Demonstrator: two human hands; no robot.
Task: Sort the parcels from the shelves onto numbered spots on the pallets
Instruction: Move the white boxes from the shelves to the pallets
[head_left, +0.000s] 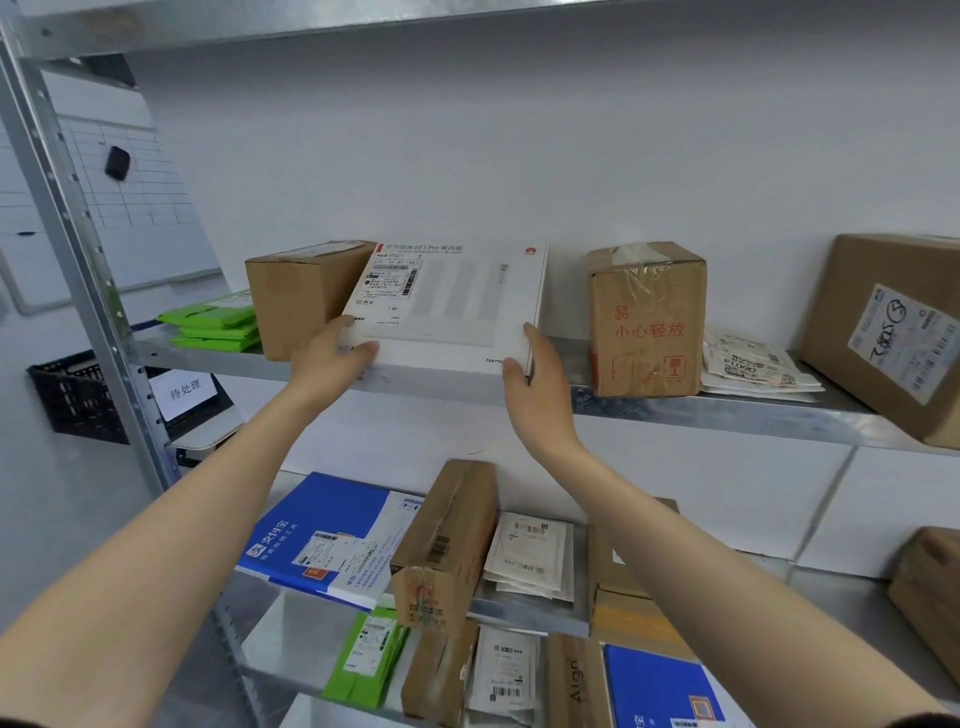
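Observation:
A flat white box (452, 301) with a shipping label at its top left stands tilted at the front of the upper metal shelf (727, 410). My left hand (332, 353) grips its lower left corner, thumb over the front face. My right hand (535, 379) holds its lower right edge, fingers wrapped round the side. The box leans against a brown carton (296, 296) on its left.
A taped brown carton with red characters (647, 322), white mailers (753, 364) and a large labelled carton (893, 332) share the upper shelf. Green envelopes (218, 325) lie at its left end. Below lie a blue-and-white parcel (332, 535), a small brown box (447, 540) and more packets. A black crate (78, 395) sits far left.

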